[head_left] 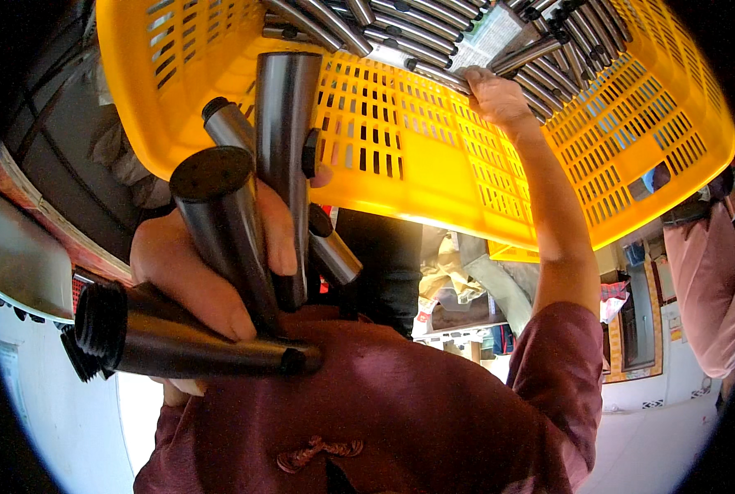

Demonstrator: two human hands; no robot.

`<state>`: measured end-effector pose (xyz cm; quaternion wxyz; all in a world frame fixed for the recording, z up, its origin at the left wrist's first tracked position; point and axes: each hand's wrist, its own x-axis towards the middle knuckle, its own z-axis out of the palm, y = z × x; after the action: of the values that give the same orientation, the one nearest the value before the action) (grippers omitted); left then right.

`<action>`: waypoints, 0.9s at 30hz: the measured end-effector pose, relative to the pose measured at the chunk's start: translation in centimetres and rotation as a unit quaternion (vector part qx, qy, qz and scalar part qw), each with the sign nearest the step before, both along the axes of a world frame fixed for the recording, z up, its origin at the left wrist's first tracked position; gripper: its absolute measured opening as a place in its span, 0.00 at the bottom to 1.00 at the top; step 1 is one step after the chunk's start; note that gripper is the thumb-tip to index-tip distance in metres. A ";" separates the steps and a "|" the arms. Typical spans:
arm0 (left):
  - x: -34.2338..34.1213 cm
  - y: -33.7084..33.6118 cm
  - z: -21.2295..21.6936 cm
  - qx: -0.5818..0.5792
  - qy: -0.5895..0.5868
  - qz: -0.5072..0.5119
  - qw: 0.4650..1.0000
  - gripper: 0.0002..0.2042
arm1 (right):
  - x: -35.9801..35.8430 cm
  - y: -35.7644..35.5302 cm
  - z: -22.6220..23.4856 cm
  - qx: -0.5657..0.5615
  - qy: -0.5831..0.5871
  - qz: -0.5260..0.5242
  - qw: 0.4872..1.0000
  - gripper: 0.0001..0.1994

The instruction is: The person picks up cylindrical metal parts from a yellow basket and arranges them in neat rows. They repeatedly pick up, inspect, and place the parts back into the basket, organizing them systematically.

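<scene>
While the left hand point(198, 263) grips a bundle of dark metal rods point(244, 214) at nine o'clock, fingers wrapped tight around them, a yellow basket point(417, 148) spreads across twelve o'clock with more rods point(400, 29) lying inside. At one o'clock the right hand point(495, 97) reaches into it, fingers curled on a rod there.

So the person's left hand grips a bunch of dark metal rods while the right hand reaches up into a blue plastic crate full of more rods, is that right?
Not quite: the crate is yellow, not blue, as the head view shows. The rest holds: the left hand grips a bunch of dark metal rods, and the right hand reaches up into the crate among more rods.
</scene>
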<state>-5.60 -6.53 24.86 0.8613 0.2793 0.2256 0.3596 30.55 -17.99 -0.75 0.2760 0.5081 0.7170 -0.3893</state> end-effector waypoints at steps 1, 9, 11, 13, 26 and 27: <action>0.0 0.1 0.0 -0.003 0.001 -0.006 1.000 0.14 | 0.8 -0.4 -0.1 0.009 0.024 -0.016 1.000 0.17; -0.7 -0.7 1.0 -0.004 0.012 0.000 1.000 0.13 | 3.2 -0.5 4.2 -0.113 0.132 -0.399 0.900 0.15; -0.8 -0.7 0.9 0.001 0.005 -0.003 1.000 0.13 | 4.1 -0.2 4.4 -0.138 0.178 -0.542 0.809 0.12; -0.8 -0.2 0.8 0.013 -0.015 -0.017 1.000 0.13 | 6.6 -1.0 2.9 -0.100 0.254 -0.608 0.746 0.10; -1.4 2.3 -3.5 0.113 -0.167 -0.140 0.969 0.16 | -0.9 5.5 -0.4 0.064 -0.086 -0.411 0.905 0.22; -1.1 1.7 -2.1 0.072 -0.106 -0.116 0.985 0.16 | -1.8 4.9 -0.4 0.037 -0.087 -0.415 0.905 0.22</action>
<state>-6.66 -4.85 22.73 0.8937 0.3253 0.0729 0.3001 28.77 -13.10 -1.10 0.1319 0.8017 0.4278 -0.3962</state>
